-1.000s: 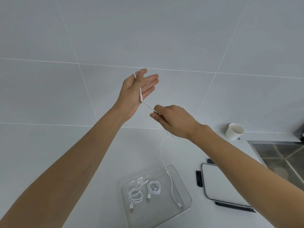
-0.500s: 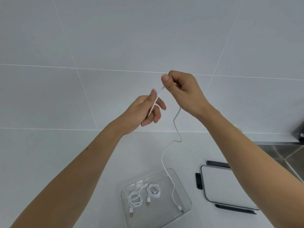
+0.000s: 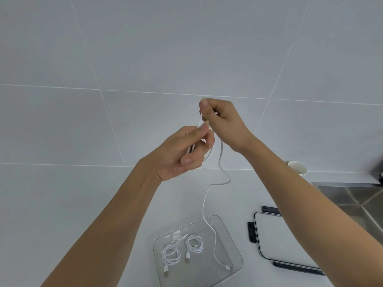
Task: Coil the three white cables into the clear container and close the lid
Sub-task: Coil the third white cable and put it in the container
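Raised in front of the wall, my left hand (image 3: 184, 151) holds one end of the third white cable (image 3: 205, 206) with a small loop beside its fingers. Just above it, my right hand (image 3: 221, 121) pinches the same cable between thumb and forefinger. From my hands the cable hangs down in a wavy line, and its plug end lies inside the clear container (image 3: 238, 257) on the counter below. Two coiled white cables (image 3: 191, 244) lie side by side in the container's left half. To its right lies the lid (image 3: 275, 241), flat, with dark latches.
A white paper cup (image 3: 298, 167) stands at the back right against the tiled wall. A steel sink (image 3: 356, 199) fills the right edge. The white counter (image 3: 72, 204) stretches to the left of the container.
My right hand rose from below my left hand to above it, drawing the cable up. My left hand's fingers curled round the cable, and a small loop has formed beside it.
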A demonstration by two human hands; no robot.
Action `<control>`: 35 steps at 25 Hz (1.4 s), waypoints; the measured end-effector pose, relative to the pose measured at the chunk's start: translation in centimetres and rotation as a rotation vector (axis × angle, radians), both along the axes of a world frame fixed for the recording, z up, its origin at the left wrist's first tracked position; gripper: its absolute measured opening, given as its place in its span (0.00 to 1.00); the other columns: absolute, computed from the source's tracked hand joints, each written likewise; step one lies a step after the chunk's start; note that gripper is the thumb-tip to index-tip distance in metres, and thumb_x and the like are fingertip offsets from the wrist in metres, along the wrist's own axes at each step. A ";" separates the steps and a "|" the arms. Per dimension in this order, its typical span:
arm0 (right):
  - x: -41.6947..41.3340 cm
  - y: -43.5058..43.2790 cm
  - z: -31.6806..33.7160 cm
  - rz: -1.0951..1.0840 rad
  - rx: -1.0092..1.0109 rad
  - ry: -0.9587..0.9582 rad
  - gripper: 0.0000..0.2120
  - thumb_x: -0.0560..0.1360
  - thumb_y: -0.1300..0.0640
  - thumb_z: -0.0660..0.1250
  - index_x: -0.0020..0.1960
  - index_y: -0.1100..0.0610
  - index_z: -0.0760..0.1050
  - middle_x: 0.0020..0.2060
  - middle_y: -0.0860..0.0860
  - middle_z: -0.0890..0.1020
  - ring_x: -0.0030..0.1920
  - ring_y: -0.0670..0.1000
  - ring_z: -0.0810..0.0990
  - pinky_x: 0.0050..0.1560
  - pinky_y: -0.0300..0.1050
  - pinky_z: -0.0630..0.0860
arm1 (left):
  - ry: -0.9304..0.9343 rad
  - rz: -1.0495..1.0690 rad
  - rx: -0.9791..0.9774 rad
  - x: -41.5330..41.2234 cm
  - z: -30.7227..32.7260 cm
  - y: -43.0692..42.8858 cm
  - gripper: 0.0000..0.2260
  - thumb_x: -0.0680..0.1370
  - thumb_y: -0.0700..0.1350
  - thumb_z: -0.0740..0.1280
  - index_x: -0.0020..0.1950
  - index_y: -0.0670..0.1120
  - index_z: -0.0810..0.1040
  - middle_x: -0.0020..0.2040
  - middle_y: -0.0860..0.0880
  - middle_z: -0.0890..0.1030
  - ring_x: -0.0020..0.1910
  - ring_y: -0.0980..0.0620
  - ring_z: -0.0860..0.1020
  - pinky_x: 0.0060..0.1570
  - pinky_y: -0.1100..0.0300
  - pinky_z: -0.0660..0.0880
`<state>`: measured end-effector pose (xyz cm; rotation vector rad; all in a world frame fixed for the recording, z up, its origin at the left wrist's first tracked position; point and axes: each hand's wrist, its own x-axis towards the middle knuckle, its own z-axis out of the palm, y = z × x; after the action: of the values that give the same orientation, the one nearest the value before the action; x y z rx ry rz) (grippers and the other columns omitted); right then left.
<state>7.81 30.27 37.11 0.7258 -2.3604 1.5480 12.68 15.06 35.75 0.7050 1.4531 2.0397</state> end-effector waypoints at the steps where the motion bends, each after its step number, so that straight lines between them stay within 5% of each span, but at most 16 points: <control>1: 0.1 -0.2 -0.5 0.024 -0.023 -0.045 0.22 0.84 0.54 0.56 0.33 0.61 0.64 0.25 0.40 0.65 0.30 0.44 0.64 0.37 0.41 0.64 | -0.013 -0.011 0.032 -0.1 0.0 -0.1 0.21 0.80 0.52 0.53 0.34 0.48 0.78 0.15 0.55 0.65 0.12 0.60 0.60 0.17 0.72 0.59; 8: 1.4 -1.0 -3.4 0.086 -0.108 -0.182 0.18 0.81 0.67 0.55 0.37 0.58 0.76 0.26 0.40 0.77 0.30 0.41 0.75 0.36 0.33 0.71 | -0.050 0.166 0.244 0.2 1.2 0.6 0.20 0.79 0.47 0.55 0.36 0.46 0.83 0.22 0.51 0.75 0.20 0.56 0.73 0.24 0.68 0.70; 11: 1.8 -0.9 -4.2 0.012 -0.098 -0.183 0.17 0.82 0.61 0.56 0.36 0.59 0.73 0.23 0.40 0.69 0.25 0.41 0.64 0.29 0.32 0.63 | -0.084 0.245 0.317 -0.5 1.4 0.2 0.21 0.82 0.48 0.53 0.47 0.43 0.85 0.41 0.46 0.86 0.40 0.52 0.85 0.39 0.65 0.79; 13: 2.1 -0.8 -4.3 -0.005 -0.069 -0.183 0.18 0.84 0.54 0.56 0.37 0.58 0.72 0.24 0.43 0.65 0.26 0.44 0.61 0.29 0.36 0.61 | -0.065 0.266 0.353 -1.1 1.5 -0.1 0.21 0.84 0.49 0.50 0.59 0.41 0.79 0.55 0.44 0.85 0.56 0.49 0.83 0.51 0.62 0.78; 16: 3.1 -0.5 -3.7 -0.009 0.029 -0.169 0.20 0.84 0.51 0.56 0.38 0.57 0.74 0.27 0.48 0.63 0.28 0.47 0.61 0.31 0.39 0.61 | -0.022 0.339 0.408 -2.2 1.5 -0.8 0.22 0.85 0.51 0.47 0.66 0.39 0.73 0.64 0.43 0.80 0.66 0.47 0.77 0.63 0.58 0.74; 21: 4.9 -0.3 -2.1 -0.011 0.194 -0.101 0.20 0.83 0.48 0.59 0.38 0.59 0.74 0.24 0.44 0.65 0.25 0.45 0.62 0.28 0.34 0.60 | 0.019 0.509 0.271 -3.1 1.6 -1.1 0.25 0.85 0.53 0.47 0.70 0.36 0.69 0.64 0.42 0.79 0.64 0.48 0.78 0.65 0.55 0.73; 26: 5.7 0.4 -0.3 -0.006 0.309 -0.058 0.21 0.81 0.47 0.63 0.39 0.63 0.73 0.27 0.50 0.67 0.28 0.45 0.63 0.31 0.39 0.62 | 0.047 0.564 0.021 -2.4 1.7 0.2 0.30 0.84 0.58 0.43 0.65 0.39 0.74 0.58 0.44 0.84 0.58 0.50 0.82 0.60 0.57 0.76; 30: 6.4 1.5 0.8 0.034 0.237 -0.113 0.15 0.80 0.56 0.67 0.35 0.52 0.72 0.26 0.41 0.73 0.29 0.42 0.70 0.34 0.35 0.65 | 0.022 0.563 -0.221 -1.7 2.1 0.8 0.38 0.80 0.64 0.37 0.55 0.42 0.80 0.47 0.44 0.87 0.47 0.50 0.85 0.49 0.60 0.80; 33: 6.4 2.2 1.2 0.044 0.097 -0.109 0.11 0.79 0.55 0.68 0.39 0.56 0.77 0.32 0.54 0.81 0.33 0.51 0.77 0.38 0.47 0.71 | 0.065 0.493 -0.356 -1.2 1.4 0.9 0.41 0.79 0.65 0.34 0.49 0.42 0.81 0.43 0.42 0.86 0.43 0.48 0.85 0.47 0.57 0.78; 35: 6.2 2.4 1.5 0.022 0.036 -0.074 0.11 0.79 0.55 0.68 0.39 0.58 0.76 0.33 0.58 0.79 0.33 0.56 0.72 0.38 0.46 0.69 | 0.064 0.388 -0.397 -0.7 0.6 0.9 0.45 0.77 0.66 0.31 0.50 0.39 0.80 0.43 0.38 0.86 0.40 0.45 0.85 0.43 0.57 0.77</control>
<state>13.99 32.66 38.63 0.7171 -2.4472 1.5716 11.96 15.93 36.38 0.3448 2.0844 1.9111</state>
